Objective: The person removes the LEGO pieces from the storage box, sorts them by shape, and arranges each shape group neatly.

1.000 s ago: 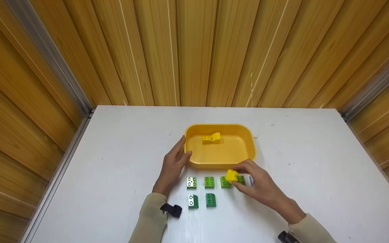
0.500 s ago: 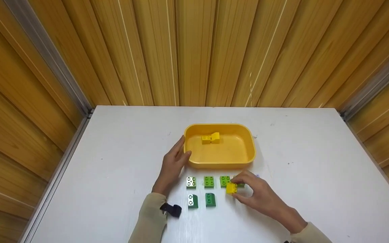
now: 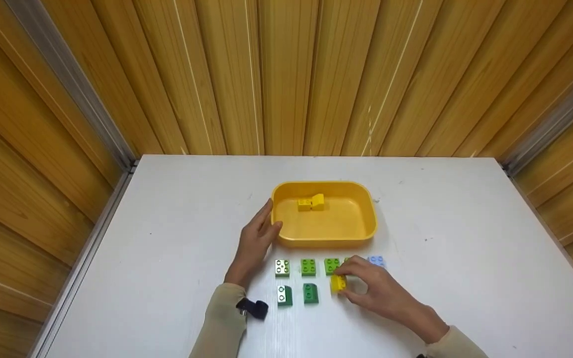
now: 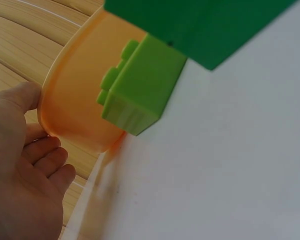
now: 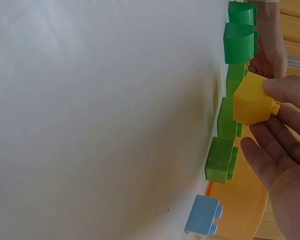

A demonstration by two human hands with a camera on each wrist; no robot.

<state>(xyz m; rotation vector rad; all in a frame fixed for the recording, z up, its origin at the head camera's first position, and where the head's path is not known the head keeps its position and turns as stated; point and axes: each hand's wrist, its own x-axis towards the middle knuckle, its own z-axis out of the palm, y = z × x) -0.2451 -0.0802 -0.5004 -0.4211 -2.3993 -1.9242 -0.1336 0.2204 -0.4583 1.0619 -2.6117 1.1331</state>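
My left hand (image 3: 254,243) holds the left side of a yellow plastic tray (image 3: 324,243), fingers and thumb at its wall. Between thumb and fingertips, my right hand (image 3: 383,291) pinches a yellow toy brick (image 5: 251,100) with a sloped face. In the head view that brick is low over the white table, right of two dark green sloped bricks (image 3: 310,293) and in front of the row of light green bricks (image 3: 308,267). The right hand partly covers the row's rightmost green brick. Inside the tray, two yellow bricks (image 3: 305,205) sit side by side.
A light blue brick (image 5: 202,215) stands at the right end of the row, just beyond the right hand. The white table (image 3: 192,209) ends at a wood-patterned wall (image 3: 286,79) behind, with similar panels at both sides.
The right hand has brought the yellow brick down and toward the front, from over the light green row to beside the dark green bricks. The light blue brick has come into view. The left hand stays put.
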